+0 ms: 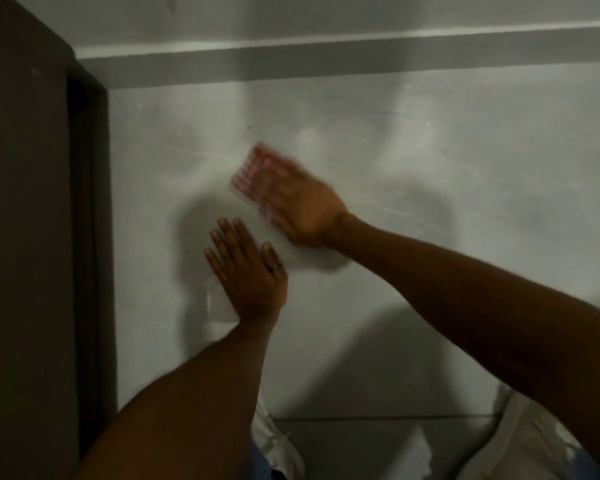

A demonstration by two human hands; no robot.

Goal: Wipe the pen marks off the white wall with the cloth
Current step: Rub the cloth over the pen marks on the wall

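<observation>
My right hand [300, 206] presses a red-and-white checked cloth [248, 169] flat against the white wall [465, 174]; hand and cloth are motion-blurred. Only the cloth's upper left part shows past my fingers. My left hand [246, 268] lies flat on the wall just below and to the left, fingers spread, a dark ring on one finger, holding nothing. A small dark pen mark [249, 127] sits above the cloth. A faint curved dark line [378, 113] runs further up to the right. Another tiny speck [187, 252] shows left of my left hand.
A dark brown door frame [87, 237] borders the wall on the left. A white ledge [326, 41] with a grey band beneath runs across the top. Grey floor [354, 445] and pale trouser legs [520, 441] show at the bottom.
</observation>
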